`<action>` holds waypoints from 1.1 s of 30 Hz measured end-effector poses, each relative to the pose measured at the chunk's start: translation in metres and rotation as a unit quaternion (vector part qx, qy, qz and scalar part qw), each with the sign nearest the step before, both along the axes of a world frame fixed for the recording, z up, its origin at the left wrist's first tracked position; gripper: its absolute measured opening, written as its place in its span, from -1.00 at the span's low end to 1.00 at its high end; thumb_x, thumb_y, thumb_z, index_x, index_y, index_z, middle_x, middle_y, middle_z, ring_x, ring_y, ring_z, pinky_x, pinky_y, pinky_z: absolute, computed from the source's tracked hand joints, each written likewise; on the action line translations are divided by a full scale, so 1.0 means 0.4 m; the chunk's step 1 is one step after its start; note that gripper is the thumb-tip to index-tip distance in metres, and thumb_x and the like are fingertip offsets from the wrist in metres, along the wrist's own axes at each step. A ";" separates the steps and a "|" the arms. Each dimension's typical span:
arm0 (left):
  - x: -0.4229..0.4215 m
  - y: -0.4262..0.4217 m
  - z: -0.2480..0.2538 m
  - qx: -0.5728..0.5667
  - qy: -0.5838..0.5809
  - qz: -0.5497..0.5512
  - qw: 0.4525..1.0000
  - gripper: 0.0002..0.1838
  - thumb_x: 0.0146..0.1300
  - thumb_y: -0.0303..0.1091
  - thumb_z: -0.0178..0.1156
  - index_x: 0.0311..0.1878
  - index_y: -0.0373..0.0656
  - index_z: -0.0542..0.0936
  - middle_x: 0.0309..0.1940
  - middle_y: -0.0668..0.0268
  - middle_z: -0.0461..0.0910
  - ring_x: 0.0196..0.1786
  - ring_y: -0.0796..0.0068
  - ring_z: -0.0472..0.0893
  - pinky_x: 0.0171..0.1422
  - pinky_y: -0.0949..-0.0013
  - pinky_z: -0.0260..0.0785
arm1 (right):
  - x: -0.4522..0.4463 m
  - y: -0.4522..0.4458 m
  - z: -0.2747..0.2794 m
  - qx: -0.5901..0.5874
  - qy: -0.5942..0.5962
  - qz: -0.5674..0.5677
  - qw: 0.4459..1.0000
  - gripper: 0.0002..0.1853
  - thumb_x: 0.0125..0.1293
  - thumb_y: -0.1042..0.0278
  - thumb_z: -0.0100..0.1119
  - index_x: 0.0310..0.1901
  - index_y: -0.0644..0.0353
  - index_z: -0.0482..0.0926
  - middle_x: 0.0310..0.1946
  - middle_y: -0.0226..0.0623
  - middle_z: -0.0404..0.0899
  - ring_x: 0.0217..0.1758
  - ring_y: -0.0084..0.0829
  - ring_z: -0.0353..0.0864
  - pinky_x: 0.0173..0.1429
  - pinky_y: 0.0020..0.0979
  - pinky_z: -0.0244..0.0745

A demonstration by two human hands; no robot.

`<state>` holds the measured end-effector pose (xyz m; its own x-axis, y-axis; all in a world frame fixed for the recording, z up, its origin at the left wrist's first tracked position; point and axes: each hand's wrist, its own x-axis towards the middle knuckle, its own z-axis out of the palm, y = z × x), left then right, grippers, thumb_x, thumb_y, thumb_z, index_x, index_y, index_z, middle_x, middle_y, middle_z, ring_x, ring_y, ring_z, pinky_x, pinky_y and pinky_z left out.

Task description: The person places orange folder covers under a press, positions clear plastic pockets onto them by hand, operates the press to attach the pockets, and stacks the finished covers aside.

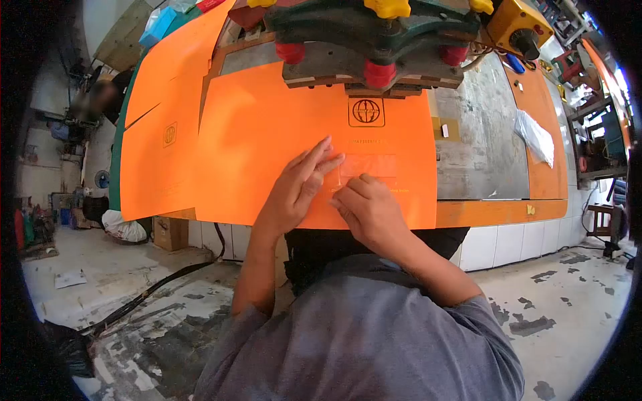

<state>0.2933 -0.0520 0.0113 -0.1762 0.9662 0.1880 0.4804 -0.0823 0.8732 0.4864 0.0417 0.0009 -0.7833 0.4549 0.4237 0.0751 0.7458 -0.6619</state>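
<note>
A large orange sheet [254,127] lies under the press head [374,40], with a dark round emblem [366,111] near its top right. Below the emblem, a small clear film strip [368,165] rests on the sheet over faint printed lines. My left hand [301,184] is on the sheet just left of the strip, fingers stretched out, its fingertips near the strip's left edge. At the strip's lower edge is my right hand [368,207], its fingers curled and pressed together; whatever they pinch is too small to make out.
More orange sheets [160,154] lie at the left. A yellow control box [518,30] is at the upper right. The grey metal bed [475,134] and a clear plastic bag [535,137] are to the right. A person [110,93] is in the left background.
</note>
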 end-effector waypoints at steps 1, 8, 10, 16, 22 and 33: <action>-0.002 0.001 -0.009 -0.051 0.021 -0.020 0.998 -0.15 0.75 0.25 -0.20 0.75 -0.28 0.15 0.45 0.06 0.66 0.71 0.06 0.37 0.79 0.04 0.05 | 0.023 -0.001 0.012 0.086 -0.122 0.080 0.986 -0.88 0.25 0.35 0.34 -0.21 0.15 0.68 -0.31 -0.21 0.58 -0.18 -0.11 0.59 -0.08 -0.17 0.50; 0.004 0.006 -0.018 -0.052 0.083 -0.012 0.995 -0.26 0.79 0.10 -0.20 0.72 -0.30 0.20 0.44 0.11 0.68 0.69 0.09 0.41 0.79 0.01 0.07 | 0.148 -0.030 0.032 0.054 -0.077 0.191 0.977 -0.84 0.33 0.23 0.37 -0.27 0.12 0.66 -0.24 -0.36 0.60 -0.06 -0.29 0.61 -0.03 -0.21 0.52; 0.013 0.002 -0.008 -0.063 0.121 -0.002 0.991 -0.32 0.78 0.08 -0.19 0.68 -0.23 0.33 0.46 0.16 0.66 0.69 0.09 0.41 0.81 -0.01 0.06 | 0.182 -0.004 0.053 -0.053 -0.117 0.207 0.970 -0.85 0.36 0.33 0.41 -0.26 0.21 0.66 -0.22 -0.26 0.62 -0.07 -0.16 0.61 0.01 -0.12 0.54; 0.016 0.001 -0.018 -0.056 0.187 -0.001 0.981 -0.39 0.77 0.12 -0.16 0.50 -0.04 0.65 0.49 0.24 0.64 0.71 0.16 0.39 0.83 -0.02 0.02 | 0.708 0.343 -0.018 -0.159 0.051 -0.323 0.932 -0.81 0.54 0.35 0.16 -0.14 0.22 0.73 -0.25 -0.43 0.59 -0.20 -0.51 0.54 -0.02 -0.40 0.44; 0.001 -0.007 -0.036 -0.036 0.224 -0.019 0.974 -0.47 0.74 0.05 -0.04 0.41 -0.04 0.73 0.47 0.26 0.67 0.67 0.18 0.45 0.79 0.00 0.12 | 0.962 0.338 0.113 -0.076 0.302 -0.584 0.750 -0.68 0.69 0.14 0.21 -0.12 0.25 0.73 -0.33 -0.57 0.44 -0.28 -0.68 0.31 -0.19 -0.51 0.17; 0.016 -0.015 -0.043 0.030 0.230 0.023 0.973 -0.63 0.66 -0.11 0.22 0.19 -0.18 0.82 0.34 0.19 0.76 0.56 0.09 0.57 0.71 -0.01 0.30 | 0.551 0.172 0.170 -0.380 -0.019 0.372 0.847 -0.55 0.52 0.24 0.41 0.32 0.30 0.72 -0.32 -0.20 0.85 -0.44 -0.35 0.74 -0.32 -0.32 0.53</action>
